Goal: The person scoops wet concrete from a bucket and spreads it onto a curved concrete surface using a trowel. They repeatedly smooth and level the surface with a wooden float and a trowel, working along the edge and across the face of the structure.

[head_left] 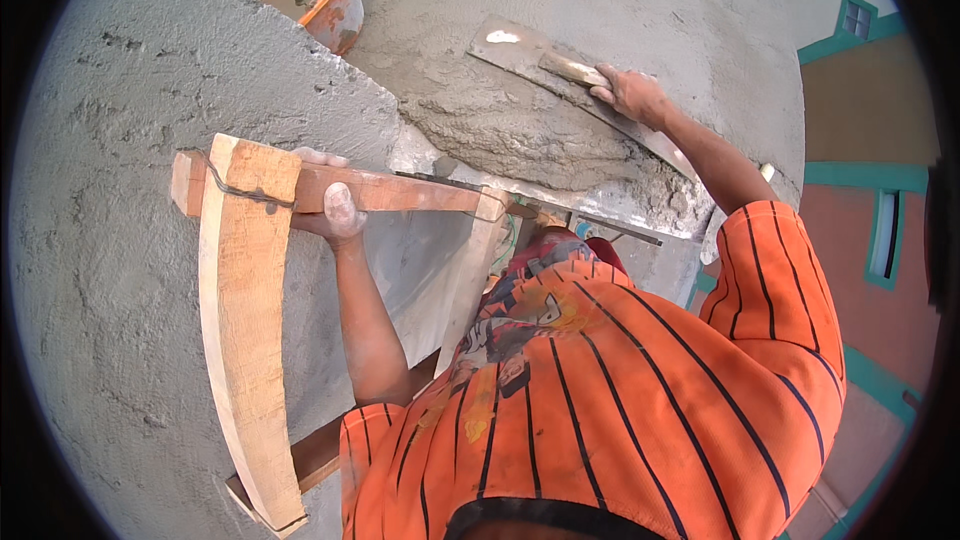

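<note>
My right hand (632,97) grips the wooden handle of a long steel float (510,48), which lies over a rough band of wet grey mortar (470,125) on the upper surface. My left hand (338,210) is wrapped round a horizontal timber rail (410,195), beside an upright wooden plank (245,310) tied to it with dark wire. The rail meets another pale timber (470,270) further right. Below the mortar runs a crusted edge (670,205).
An orange bucket (340,10) of murky liquid, with a hose over its rim, stands at the upper left beside a rough rendered wall (120,270). Painted walls with teal trim and small windows (882,230) lie far to the right. My striped orange shirt fills the bottom.
</note>
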Demonstrator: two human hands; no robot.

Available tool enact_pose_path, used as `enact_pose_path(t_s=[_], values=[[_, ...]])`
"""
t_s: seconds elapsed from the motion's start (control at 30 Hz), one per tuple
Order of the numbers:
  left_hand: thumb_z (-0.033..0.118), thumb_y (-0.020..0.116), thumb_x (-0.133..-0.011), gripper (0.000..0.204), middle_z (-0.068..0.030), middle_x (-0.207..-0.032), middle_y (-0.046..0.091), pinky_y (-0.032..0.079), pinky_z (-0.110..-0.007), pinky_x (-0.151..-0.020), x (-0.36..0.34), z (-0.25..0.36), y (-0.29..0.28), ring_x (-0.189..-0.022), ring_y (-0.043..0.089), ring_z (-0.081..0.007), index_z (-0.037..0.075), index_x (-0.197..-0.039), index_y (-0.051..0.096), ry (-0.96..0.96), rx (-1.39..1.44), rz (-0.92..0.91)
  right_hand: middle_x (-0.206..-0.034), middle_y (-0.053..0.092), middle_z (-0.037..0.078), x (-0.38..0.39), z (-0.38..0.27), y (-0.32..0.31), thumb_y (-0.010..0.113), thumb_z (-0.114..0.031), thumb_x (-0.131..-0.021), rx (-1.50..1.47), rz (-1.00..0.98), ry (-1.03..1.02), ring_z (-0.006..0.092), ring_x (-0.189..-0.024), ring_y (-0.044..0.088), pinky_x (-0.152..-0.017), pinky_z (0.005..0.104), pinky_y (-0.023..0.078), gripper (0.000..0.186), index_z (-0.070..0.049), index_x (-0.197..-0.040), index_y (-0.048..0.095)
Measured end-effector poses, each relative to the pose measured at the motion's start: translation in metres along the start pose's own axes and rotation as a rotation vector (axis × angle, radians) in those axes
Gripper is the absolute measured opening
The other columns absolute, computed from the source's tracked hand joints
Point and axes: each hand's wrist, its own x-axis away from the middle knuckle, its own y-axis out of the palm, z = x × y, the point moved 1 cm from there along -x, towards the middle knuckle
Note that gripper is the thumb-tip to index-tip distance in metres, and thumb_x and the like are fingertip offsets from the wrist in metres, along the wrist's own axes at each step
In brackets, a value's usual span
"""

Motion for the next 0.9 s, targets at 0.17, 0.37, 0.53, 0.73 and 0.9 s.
enact_pose_path(t_s=[0.17,0.37,0.53,0.73,0.9], values=[[0.068,0.045,-0.083,0.071,-0.0086,-0.094,0.055,0.056,-0.037,-0.076,0.005,-0.004,-0.009,-0.081,0.063,-0.0234,0.004,-0.113,0.045,-0.013,0.122,-0.026,-0.098,0.066,0.023,0.074,0.106,-0.020,0.047,-0.051,-0.092,0.070,0.168,0.143,0.0395,-0.092,0.063,-0.079,0.0478,0.049,0.057,-0.012,-0.134,0.045],[0.035,0.068,-0.078,0.058,-0.0067,-0.094,0.054,0.057,-0.034,-0.073,0.002,0.013,0.014,-0.086,0.061,-0.0199,0.007,-0.121,0.041,0.204,-0.076,-0.089,-0.090,0.068,0.021,0.053,0.077,-0.011,0.048,-0.054,-0.091,0.074,0.076,-0.015,0.0361,-0.081,0.066,-0.077,0.0487,0.051,0.059,-0.016,-0.135,0.046],[0.045,0.057,-0.087,0.053,-0.0043,-0.094,0.053,0.056,-0.032,-0.071,0.003,0.001,-0.010,-0.081,0.059,-0.0180,0.008,-0.121,0.041,-0.088,0.401,-0.073,-0.090,0.068,0.020,0.012,0.032,0.012,0.048,-0.056,-0.090,0.074,0.047,-0.138,0.0362,-0.083,0.066,-0.077,0.0482,0.052,0.060,-0.017,-0.135,0.047],[0.035,0.067,-0.070,0.067,-0.0043,-0.091,0.050,0.060,-0.028,-0.068,-0.005,-0.004,0.008,-0.078,0.059,-0.0129,0.011,-0.122,0.033,0.109,0.022,-0.047,-0.100,0.066,0.021,-0.048,-0.065,0.018,0.050,-0.055,-0.089,0.121,0.053,-0.165,0.0360,-0.091,0.065,-0.081,0.0473,0.051,0.058,-0.020,-0.136,0.047],[0.040,0.072,-0.073,0.053,-0.0053,-0.084,0.053,0.050,-0.029,-0.065,-0.009,0.003,0.006,-0.078,0.056,-0.0137,0.002,-0.100,0.046,0.235,-0.231,-0.016,-0.119,0.058,0.023,-0.037,-0.121,0.013,0.053,-0.050,-0.089,0.218,0.339,-0.228,0.0399,-0.110,0.056,-0.091,0.0468,0.047,0.056,-0.022,-0.137,0.046]])
